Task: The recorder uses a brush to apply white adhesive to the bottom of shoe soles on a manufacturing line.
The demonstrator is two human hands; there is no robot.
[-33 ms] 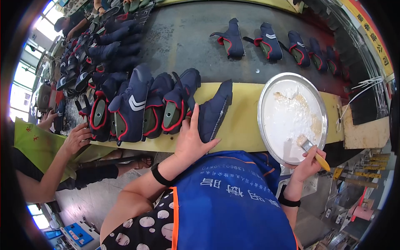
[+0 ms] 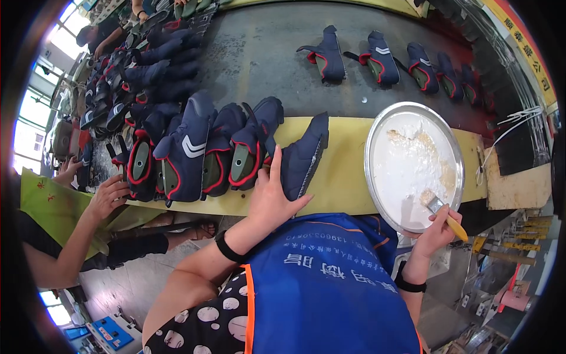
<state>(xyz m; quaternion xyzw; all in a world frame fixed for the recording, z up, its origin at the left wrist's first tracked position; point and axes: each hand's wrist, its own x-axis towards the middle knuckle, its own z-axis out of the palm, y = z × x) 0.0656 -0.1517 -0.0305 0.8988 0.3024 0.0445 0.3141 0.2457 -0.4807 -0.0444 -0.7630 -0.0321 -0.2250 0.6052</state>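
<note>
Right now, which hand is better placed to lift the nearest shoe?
Probably the left hand: it already rests on the nearest shoe. The right hand holds a brush at the metal tray.

Brush handle mostly hidden in right hand; bristles blurred against tray glue.

A navy shoe upper is laid on its side at the yellow table edge. A yellow-handled brush is rested, bristles down, in a round metal pan smeared with white glue.
</note>
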